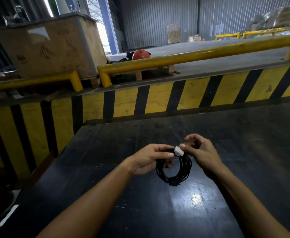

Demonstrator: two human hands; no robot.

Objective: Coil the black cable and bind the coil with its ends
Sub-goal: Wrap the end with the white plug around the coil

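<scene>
The black cable (183,170) hangs as a round coil of several loops just above the dark table (123,203). My left hand (149,158) grips the top of the coil between thumb and fingers. A white connector end (178,150) sticks out at the top of the coil. My right hand (202,150) pinches that white end with thumb and forefinger. The other cable end shows as a small black knot at the coil's bottom (173,183).
A yellow-and-black striped barrier (158,98) runs behind the table. Yellow guard rails (175,60), a large worn crate (51,47) and an orange helmet (140,54) lie beyond it. The table's left edge drops off near my left forearm.
</scene>
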